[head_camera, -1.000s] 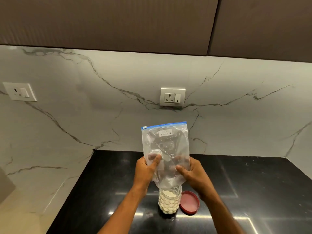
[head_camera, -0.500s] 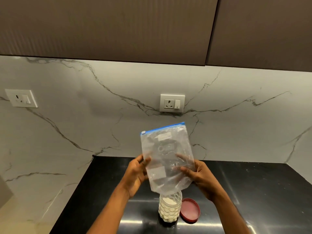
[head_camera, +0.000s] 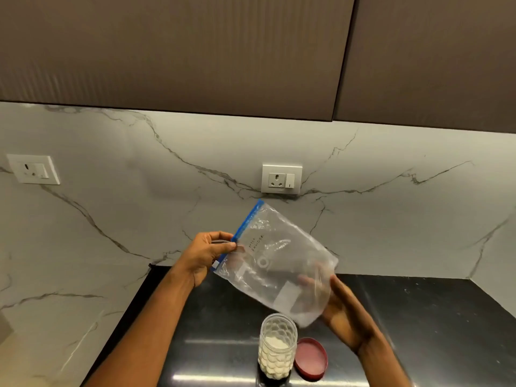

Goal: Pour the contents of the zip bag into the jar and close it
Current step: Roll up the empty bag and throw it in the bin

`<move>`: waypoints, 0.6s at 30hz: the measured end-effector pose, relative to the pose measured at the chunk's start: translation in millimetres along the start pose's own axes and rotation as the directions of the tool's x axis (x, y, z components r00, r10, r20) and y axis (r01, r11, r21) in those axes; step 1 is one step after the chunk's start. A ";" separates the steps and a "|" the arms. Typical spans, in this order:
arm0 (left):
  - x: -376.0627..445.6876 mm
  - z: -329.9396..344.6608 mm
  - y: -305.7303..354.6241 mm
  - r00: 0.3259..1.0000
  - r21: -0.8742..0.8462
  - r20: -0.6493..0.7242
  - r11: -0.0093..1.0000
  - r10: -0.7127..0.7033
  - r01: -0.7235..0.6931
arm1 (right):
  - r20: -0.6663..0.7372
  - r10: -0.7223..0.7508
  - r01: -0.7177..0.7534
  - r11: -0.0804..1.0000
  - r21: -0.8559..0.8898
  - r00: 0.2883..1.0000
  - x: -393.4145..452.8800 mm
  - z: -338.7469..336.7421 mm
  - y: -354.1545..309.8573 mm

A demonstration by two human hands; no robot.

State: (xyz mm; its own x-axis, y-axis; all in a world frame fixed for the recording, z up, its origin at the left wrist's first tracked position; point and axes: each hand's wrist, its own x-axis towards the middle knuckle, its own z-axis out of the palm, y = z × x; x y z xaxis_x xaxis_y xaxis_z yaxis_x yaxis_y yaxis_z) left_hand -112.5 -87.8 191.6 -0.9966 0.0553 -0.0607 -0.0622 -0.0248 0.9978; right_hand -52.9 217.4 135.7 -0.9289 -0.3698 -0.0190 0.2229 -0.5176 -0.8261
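A clear zip bag (head_camera: 275,263) with a blue zip strip looks empty and hangs tilted in the air, zip edge up and to the left. My left hand (head_camera: 205,254) pinches it at the blue strip. My right hand (head_camera: 344,311) is behind its lower right corner, blurred, fingers around the plastic. Below the bag stands a clear dimpled jar (head_camera: 277,346) without a lid, partly filled with white powder. Its red lid (head_camera: 311,358) lies flat on the black counter right beside the jar.
The black glossy counter (head_camera: 432,331) runs to the right and meets a white marble backsplash. A wall socket (head_camera: 281,179) sits above the bag, another socket (head_camera: 33,169) at far left. Brown cabinets (head_camera: 195,51) hang overhead. A marble surface lies left of the counter.
The bag has come off the jar mouth and turned sideways. My left hand moved up to the blue zip strip; my right hand dropped to the bag's lower corner.
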 end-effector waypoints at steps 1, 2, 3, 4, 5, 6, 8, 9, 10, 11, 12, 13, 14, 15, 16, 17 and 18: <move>-0.1 -0.2 -2.9 1.000 -0.026 -0.015 1.000 0.002 -0.003 | -0.029 0.015 -0.014 0.998 0.060 0.999 0.2 2.1 6.8; -0.7 -0.9 -5.9 1.000 -0.038 -0.022 0.999 0.000 0.000 | -0.076 0.026 -0.023 0.999 0.041 0.997 1.0 3.6 13.4; -1.4 -1.9 -8.1 1.000 -0.042 -0.022 0.999 -0.004 0.003 | -0.136 0.024 -0.029 0.999 -0.033 0.990 3.0 5.9 17.7; -2.1 -3.6 -9.7 1.000 -0.043 -0.017 0.999 -0.010 0.009 | -0.199 0.004 -0.034 0.989 -0.147 0.980 5.9 8.4 19.8; -3.5 -5.2 -10.4 1.000 -0.038 -0.007 0.999 -0.017 0.016 | -0.260 -0.031 -0.040 0.965 -0.260 0.965 7.7 11.3 19.7; -4.9 -7.0 -10.7 1.000 -0.024 0.006 0.999 -0.023 0.023 | -0.291 -0.069 -0.035 0.941 -0.337 0.954 10.4 12.2 17.8; -8.0 -10.0 -10.4 0.999 0.018 0.036 0.999 -0.035 0.034 | -0.282 -0.117 -0.014 0.907 -0.422 0.952 13.4 15.0 10.6; -9.3 -11.2 -10.6 0.998 0.034 0.049 0.999 -0.038 0.037 | -0.267 -0.125 -0.009 0.892 -0.452 0.956 13.5 16.6 6.5; -10.2 -12.5 -11.1 0.998 0.045 0.057 0.998 -0.037 0.034 | -0.249 -0.129 -0.005 0.880 -0.475 0.960 14.4 17.0 3.0; -11.2 -13.5 -12.1 0.998 0.052 0.064 0.998 -0.029 0.025 | -0.238 -0.132 -0.001 0.873 -0.488 0.962 15.0 16.5 -0.3; -12.5 -14.9 -12.7 0.997 0.052 0.068 0.999 -0.020 0.016 | -0.228 -0.141 0.010 0.868 -0.496 0.963 16.0 15.1 -3.5; -14.1 -16.5 -13.1 0.997 0.046 0.071 0.999 -0.013 0.010 | -0.220 -0.153 0.023 0.866 -0.499 0.963 16.9 15.1 -7.0; -16.1 -18.4 -13.2 0.997 0.035 0.071 0.999 -0.008 0.006 | -0.212 -0.163 0.036 0.865 -0.500 0.964 18.2 13.6 -9.6; -17.7 -20.1 -13.5 0.997 0.024 0.074 1.000 -0.003 0.001 | -0.204 -0.166 0.045 0.868 -0.494 0.965 18.6 12.8 -12.7; -18.6 -21.8 -13.7 0.997 0.019 0.079 1.000 0.003 -0.005 | -0.197 -0.164 0.049 0.872 -0.487 0.967 19.6 11.6 -14.6; -19.0 -23.0 -14.4 0.997 0.010 0.081 1.000 0.011 -0.012 | -0.194 -0.158 0.046 0.875 -0.481 0.968 19.2 12.7 -16.7; -19.8 -23.5 -14.5 0.996 -0.005 0.084 1.000 0.022 -0.022 | -0.190 -0.156 0.048 0.878 -0.477 0.969 19.9 12.3 -18.0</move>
State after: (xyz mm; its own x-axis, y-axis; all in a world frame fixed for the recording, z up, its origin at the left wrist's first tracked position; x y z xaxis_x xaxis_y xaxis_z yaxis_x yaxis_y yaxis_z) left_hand -93.2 -112.0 177.7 -0.9898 0.1381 -0.0359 -0.0406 -0.0314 0.9987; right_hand -71.8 209.9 157.1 -0.9914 -0.1309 0.0037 0.0100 -0.1040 -0.9945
